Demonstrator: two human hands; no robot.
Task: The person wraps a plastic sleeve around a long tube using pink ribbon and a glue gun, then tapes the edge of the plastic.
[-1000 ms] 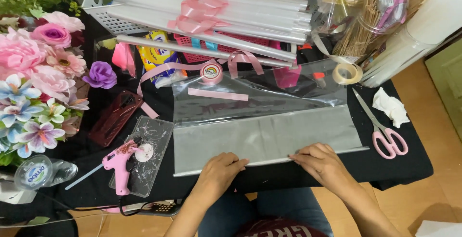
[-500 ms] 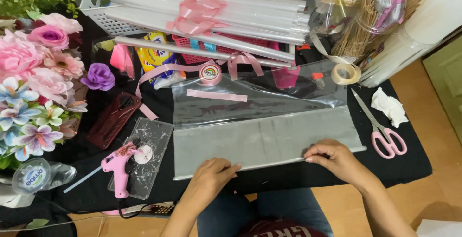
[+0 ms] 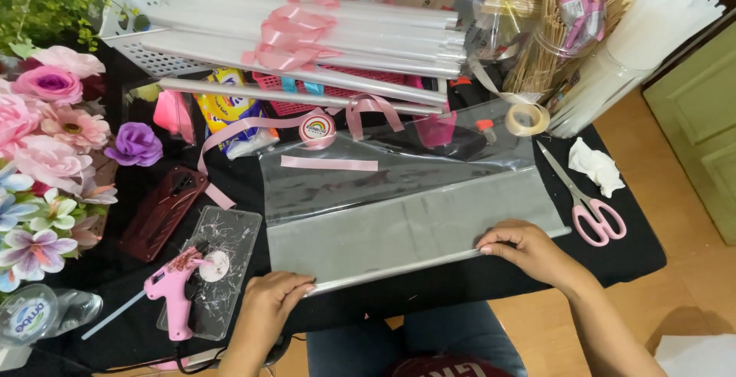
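Two hands press the near edge of a clear plastic sheet on a black desk.

The left hand (image 3: 268,300) lies flat with its fingers pinching the sheet's rolled left end; the right hand (image 3: 525,247) curls its fingers over the same edge farther right. The plastic sheet (image 3: 414,208) spreads across the middle of the desk (image 3: 629,258), between a pink glue gun (image 3: 175,291) and pink scissors (image 3: 586,204).

Bare tabletop (image 3: 613,258) lies right of the clear sheet (image 3: 414,216), broken only by pink scissors (image 3: 594,212) and a crumpled tissue (image 3: 596,166). Left passage obstructed by glue gun (image 3: 175,293) and dark red case (image 3: 162,212). Far side blocked by stacked clear rolls (image 3: 307,47) and tape roll (image 3: 527,119).
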